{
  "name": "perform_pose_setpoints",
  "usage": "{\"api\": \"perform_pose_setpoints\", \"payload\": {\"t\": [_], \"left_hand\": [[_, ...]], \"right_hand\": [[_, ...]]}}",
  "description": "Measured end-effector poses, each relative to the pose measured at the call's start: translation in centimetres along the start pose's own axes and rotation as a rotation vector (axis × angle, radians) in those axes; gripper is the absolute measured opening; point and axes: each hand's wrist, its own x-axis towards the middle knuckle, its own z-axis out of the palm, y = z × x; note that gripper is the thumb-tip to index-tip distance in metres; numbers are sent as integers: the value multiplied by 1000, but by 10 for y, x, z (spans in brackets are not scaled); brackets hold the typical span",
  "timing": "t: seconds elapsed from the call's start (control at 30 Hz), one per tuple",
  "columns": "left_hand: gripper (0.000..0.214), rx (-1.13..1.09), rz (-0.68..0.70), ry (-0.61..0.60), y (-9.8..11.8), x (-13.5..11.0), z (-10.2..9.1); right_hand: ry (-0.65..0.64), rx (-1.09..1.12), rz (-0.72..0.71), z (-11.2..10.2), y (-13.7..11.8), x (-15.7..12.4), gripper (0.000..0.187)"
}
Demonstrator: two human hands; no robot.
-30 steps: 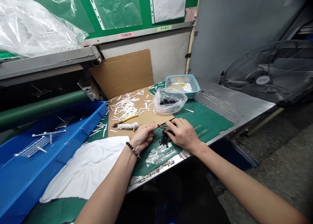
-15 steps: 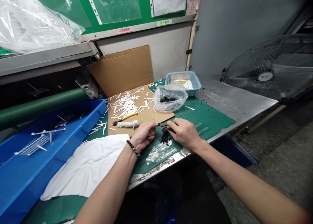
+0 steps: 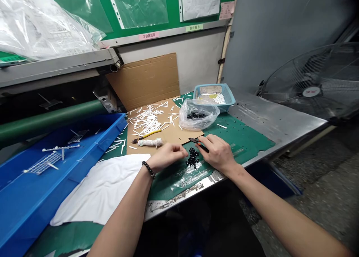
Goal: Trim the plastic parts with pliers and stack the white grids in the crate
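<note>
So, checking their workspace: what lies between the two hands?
In the head view, a heap of black pieces lies on the green mat, between left hand and right hand.

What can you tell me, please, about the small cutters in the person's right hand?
The small cutters are a hand tool with a narrow, dark metal tip and slim handles showing orange and black. They sit in the right hand, partly hidden under the fingers, with the tip pointing away and to the left. They lie tilted over the green mat, just beside a pile of small black pieces, apparently without touching it.
</note>
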Motion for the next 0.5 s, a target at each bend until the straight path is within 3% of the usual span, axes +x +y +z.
{"api": "perform_pose_setpoints", "payload": {"t": [0.1, 0.17, 0.3, 0.5], "left_hand": [[19, 322, 14, -63, -4, 1, 3], [19, 442, -10, -31, -7, 3, 6], [14, 544, -25, 53, -8, 3, 10], [5, 632, -7, 82, -1, -2, 13]], "right_hand": [[-9, 6, 7, -1, 0, 1, 23], [-13, 7, 14, -1, -1, 1, 23], [-8, 7, 13, -1, -1, 2, 23], [15, 35, 10, 1, 0, 2, 19]]}}
